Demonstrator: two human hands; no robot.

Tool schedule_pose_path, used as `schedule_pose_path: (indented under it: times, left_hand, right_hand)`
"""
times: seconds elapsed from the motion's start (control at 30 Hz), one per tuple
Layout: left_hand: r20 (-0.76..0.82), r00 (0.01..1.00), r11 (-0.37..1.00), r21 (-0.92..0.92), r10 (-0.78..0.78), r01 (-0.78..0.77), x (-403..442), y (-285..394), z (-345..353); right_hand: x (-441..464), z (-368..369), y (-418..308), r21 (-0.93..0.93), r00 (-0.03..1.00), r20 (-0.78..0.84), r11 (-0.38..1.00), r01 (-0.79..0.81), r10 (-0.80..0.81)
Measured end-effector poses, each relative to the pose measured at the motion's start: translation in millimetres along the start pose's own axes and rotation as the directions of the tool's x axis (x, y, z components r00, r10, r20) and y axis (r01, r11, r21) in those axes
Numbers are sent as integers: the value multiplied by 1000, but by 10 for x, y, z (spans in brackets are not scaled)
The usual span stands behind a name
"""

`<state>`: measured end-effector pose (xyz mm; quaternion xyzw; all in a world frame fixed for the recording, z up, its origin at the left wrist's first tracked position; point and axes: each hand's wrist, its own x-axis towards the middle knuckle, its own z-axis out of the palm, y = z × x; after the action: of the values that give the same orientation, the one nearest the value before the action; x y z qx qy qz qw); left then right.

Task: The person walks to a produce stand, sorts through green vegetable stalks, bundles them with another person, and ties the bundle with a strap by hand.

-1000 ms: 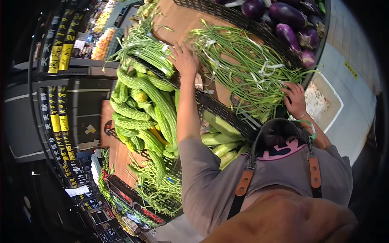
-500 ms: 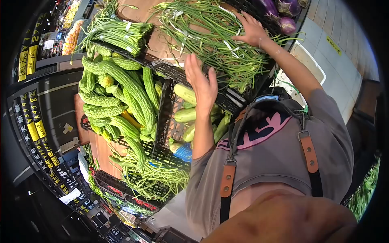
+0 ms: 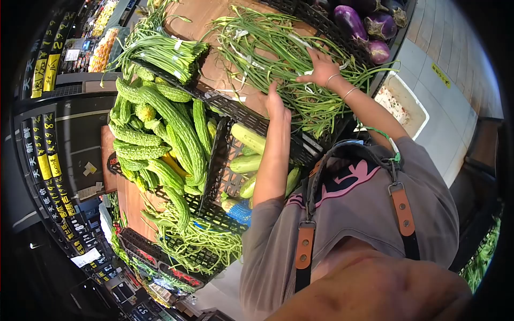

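Loose garlic scapes (image 3: 267, 53), some tied with white bands, lie spread over a brown board. My right hand (image 3: 324, 70) rests on their right side with fingers apart and thumb out. At their lower edge, my left hand (image 3: 277, 105) stands on edge, thumb side up, against the stalks. Its fingers look stretched out, though partly hidden. Neither hand is closed around anything. A tidy bundle of green stalks (image 3: 174, 56) lies to the left, tied with white tape.
Bitter melons (image 3: 174, 125) are heaped at the left. A black crate (image 3: 217, 155) holds pale green gourds (image 3: 247, 163). Green beans (image 3: 206, 241) lie below, eggplants (image 3: 350, 22) at the top right. A white bin (image 3: 409, 101) stands on the floor at the right.
My left hand has come from a raised, upright pose to the lower edge of the scapes. My right hand has shifted left and down, closer to the left one.
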<state>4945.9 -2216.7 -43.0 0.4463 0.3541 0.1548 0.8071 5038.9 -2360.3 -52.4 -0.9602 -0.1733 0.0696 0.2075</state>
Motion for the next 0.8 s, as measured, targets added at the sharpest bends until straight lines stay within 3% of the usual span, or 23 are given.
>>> schedule_pose_path:
  times: [0.03,0.1,0.17,0.23,0.27,0.3,0.37,0.4,0.43,0.5,0.53,0.57,0.6,0.63,0.67,0.7,0.73,0.8]
  left_hand:
    - [-2,1000,1000,0,3,-3,52,-27,21]
    - [-66,991,990,88,114,-108,119,-98,24]
    - [-61,996,995,70,71,-67,31,-21,42]
    - [61,988,985,90,144,-149,111,-76,-40]
    - [-120,977,962,234,175,-144,147,-145,-37]
    - [-117,977,960,237,178,-147,85,-132,9]
    - [-144,976,970,204,161,-130,-91,-45,135]
    - [-50,988,989,18,149,-149,-115,-30,148]
    - [-49,986,988,17,156,-156,-175,79,204]
    - [11,996,993,74,94,-94,-290,373,303]
    - [98,976,981,6,193,-195,-368,520,353]
    - [113,952,951,89,286,-296,-511,747,459]
    - [170,917,932,-40,361,-359,-745,969,624]
    - [207,908,926,23,363,-376,-897,1170,718]
    - [155,903,897,135,400,-420,-931,1281,764]
    - [381,801,870,-17,461,-492,-882,1377,730]
    - [399,786,865,-36,472,-501,-862,1452,735]
    - [414,770,858,-58,486,-511,-822,1488,740]
  right_hand:
    - [-5,-45,-30,2,1000,0,1000,3,-3]
    - [-32,-131,-101,69,974,220,995,-76,59]
    - [-31,160,-31,106,992,125,994,-7,-6]
    - [-90,214,-87,209,965,249,977,32,-85]
    - [-129,250,-127,228,969,229,973,45,-98]
    - [-118,299,-145,232,969,225,972,45,-98]
    - [-58,364,-179,525,915,291,846,94,-281]
    - [-96,326,-274,541,935,218,832,122,-279]
    - [-66,227,-370,541,935,213,831,129,-284]
    - [-12,-1,-550,815,890,314,574,-74,-331]
    - [11,-191,-641,861,890,302,499,-101,-341]
    - [36,-392,-716,898,891,295,419,-134,-347]
    - [94,-527,-760,951,873,215,296,-86,-439]
    - [162,-651,-787,985,848,125,164,-46,-516]
    - [199,-838,-811,994,841,63,112,-3,-538]
    - [243,-945,-823,997,831,-4,59,44,-557]
    - [304,-940,-796,997,827,1,62,41,-562]
    - [496,-914,-657,953,753,-228,16,302,-617]
